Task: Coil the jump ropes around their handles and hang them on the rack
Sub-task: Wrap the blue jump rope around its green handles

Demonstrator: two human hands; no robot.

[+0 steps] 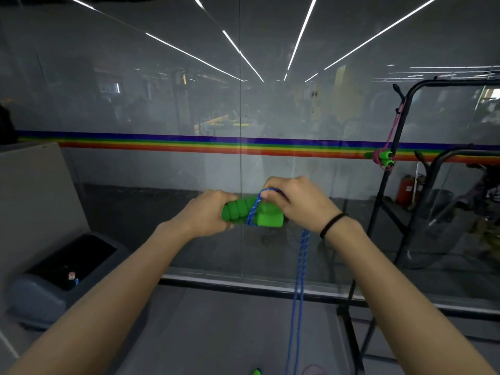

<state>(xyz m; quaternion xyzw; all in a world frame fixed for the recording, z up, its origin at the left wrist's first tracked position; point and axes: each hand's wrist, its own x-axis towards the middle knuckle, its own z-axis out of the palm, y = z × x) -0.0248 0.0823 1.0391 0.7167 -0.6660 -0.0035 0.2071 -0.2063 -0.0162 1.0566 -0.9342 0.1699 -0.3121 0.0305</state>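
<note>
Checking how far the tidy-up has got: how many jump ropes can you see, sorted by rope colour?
Blue rope: 1, the blue jump rope, held with its green handles between the left hand and right hand.
Pink rope: 1, the pink jump rope, hanging on the black rack.
Total: 2. A green bit at the bottom edge is unclear.

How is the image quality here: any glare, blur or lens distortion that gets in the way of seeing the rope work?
Head view: ceiling light strips reflect as bright streaks in the glass wall, hazing what lies behind. Wide-angle bending curves the black rack and stretches the forearms. The left hand, right hand, green handles and blue rope read slightly soft, evenly lit, without hard shadows.
</note>
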